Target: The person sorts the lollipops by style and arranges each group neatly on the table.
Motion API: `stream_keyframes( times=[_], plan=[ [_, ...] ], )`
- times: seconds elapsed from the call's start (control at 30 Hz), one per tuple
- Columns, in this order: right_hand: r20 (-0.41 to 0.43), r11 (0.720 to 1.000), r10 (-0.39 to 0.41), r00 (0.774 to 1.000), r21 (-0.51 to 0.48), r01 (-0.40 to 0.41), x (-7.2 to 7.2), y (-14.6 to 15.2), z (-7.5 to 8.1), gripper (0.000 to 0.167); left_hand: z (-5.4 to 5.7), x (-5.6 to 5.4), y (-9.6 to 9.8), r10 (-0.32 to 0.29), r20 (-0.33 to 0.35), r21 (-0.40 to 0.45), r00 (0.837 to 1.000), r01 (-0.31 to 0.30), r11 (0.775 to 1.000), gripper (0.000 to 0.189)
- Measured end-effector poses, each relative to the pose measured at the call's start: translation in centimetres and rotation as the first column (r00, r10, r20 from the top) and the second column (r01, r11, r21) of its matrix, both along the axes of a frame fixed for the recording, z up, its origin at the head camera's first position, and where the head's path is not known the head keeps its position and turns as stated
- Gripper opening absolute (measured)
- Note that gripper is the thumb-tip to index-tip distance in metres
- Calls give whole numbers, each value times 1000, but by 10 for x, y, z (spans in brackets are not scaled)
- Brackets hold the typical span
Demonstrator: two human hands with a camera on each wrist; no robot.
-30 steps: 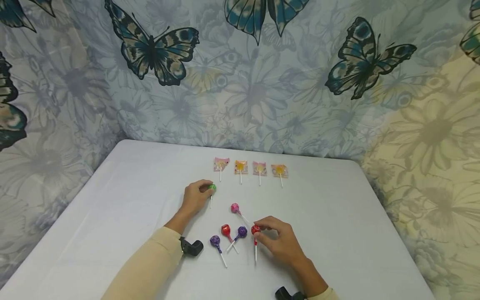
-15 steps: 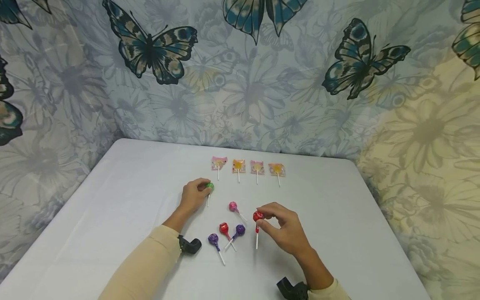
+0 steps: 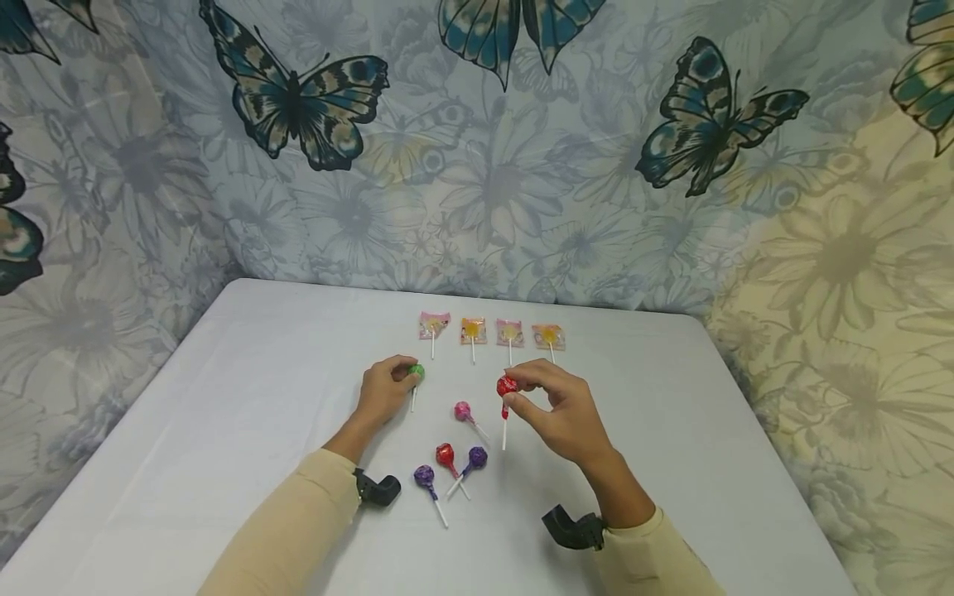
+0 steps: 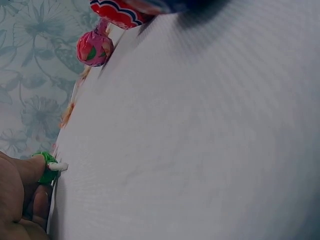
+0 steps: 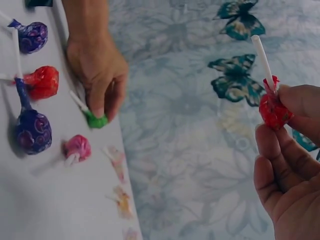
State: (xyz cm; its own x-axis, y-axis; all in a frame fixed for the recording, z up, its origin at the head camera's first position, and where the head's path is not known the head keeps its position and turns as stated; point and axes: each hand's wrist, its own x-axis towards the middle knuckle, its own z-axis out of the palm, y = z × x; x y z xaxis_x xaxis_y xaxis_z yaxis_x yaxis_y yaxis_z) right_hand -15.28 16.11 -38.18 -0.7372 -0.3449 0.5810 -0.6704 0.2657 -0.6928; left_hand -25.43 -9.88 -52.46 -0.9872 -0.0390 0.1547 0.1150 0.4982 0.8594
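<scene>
- Right hand (image 3: 562, 410) was closed to a narrow pinch, thumb and fingertip against the head of a red lollipop (image 3: 506, 386); its remaining fingers curved loosely and appeared to bear none of the weight.
- That red lollipop hung above the white table (image 3: 656, 397), its stick pointing back toward the person. Gripping only the round head presumably left the whole stick free and easy to aim.
- Left hand (image 3: 383, 391) was drawn in to a similar pinch on a green lollipop (image 3: 418, 372), low at the table, just short of the far row. Whether the candy rested on the surface was hard to tell; a grip so low probably served to steady it.
- Four flat-wrapped lollipops (image 3: 473, 330) lay side by side toward the far edge, sticks facing the person. Such even spacing suggested deliberate arrangement.
- Nearer, a pink lollipop (image 3: 462, 411) lay alone between the two hands, stick slanting toward the right.
- Below it, a second red lollipop (image 3: 445, 454) and a purple lollipop (image 3: 478, 458) lay with their sticks crossed, and another purple lollipop (image 3: 424, 475) just beside them; those mixed angles looked casual, as though nobody had aligned them.
</scene>
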Motion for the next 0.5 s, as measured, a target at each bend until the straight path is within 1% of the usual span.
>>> stream_keyframes(
  times=[0.13,0.33,0.47,0.5],
  plan=[
    [-16,1000,-8,1000,12,8,-7,-6,1,30,1,1,0,3,0,0,1000,-3,1000,23],
    [3,1000,7,1000,2,-7,-17,-16,-1,27,1,1,0,2,-15,2,1000,-2,1000,22],
    [6,1000,17,1000,-3,-17,-29,-24,-8,27,0,0,0,3,-16,-1,1000,-3,1000,22],
    [10,1000,23,1000,-9,-23,-34,-26,-14,27,0,0,0,4,-15,-1,1000,-4,1000,22]
  ],
)
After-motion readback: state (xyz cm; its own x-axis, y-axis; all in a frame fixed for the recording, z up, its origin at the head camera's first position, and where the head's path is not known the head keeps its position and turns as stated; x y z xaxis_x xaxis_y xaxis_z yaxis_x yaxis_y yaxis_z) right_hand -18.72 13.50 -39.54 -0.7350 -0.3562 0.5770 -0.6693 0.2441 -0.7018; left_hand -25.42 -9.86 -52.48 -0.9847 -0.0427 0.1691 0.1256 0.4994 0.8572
